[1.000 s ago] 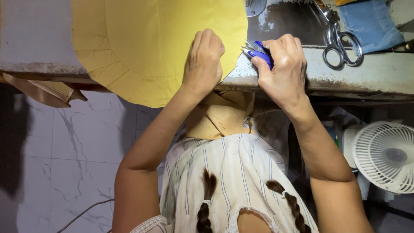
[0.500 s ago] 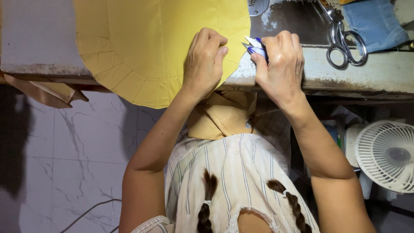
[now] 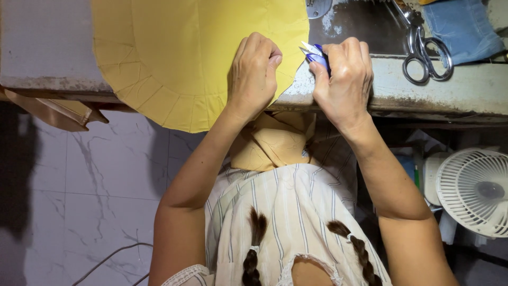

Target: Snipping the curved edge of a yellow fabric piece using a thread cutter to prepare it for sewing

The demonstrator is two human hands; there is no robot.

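worn grey table [image 3: 423,87] carries a yellow fabric piece [image 3: 201,47], limp and light, best pinched at its edge. left hand [image 3: 253,74] is closed on that edge; beside it, right hand [image 3: 344,79] grips blue thread snips [image 3: 316,53].

The left hand [image 3: 254,74] is curled in a loose fist, pressing down the edge of a yellow fabric piece [image 3: 196,53] that spreads over the worn table [image 3: 423,90] and hangs off its near edge toward 7 o'clock. Just beside it at 3 o'clock, the right hand [image 3: 344,79] grips small blue thread snips [image 3: 315,53], their blades pointing toward 10 o'clock at the fabric's edge. Steel scissors [image 3: 426,53] lie further toward 3 o'clock, near blue denim [image 3: 460,26]. A white fan [image 3: 473,193] stands at 4 o'clock below the table.
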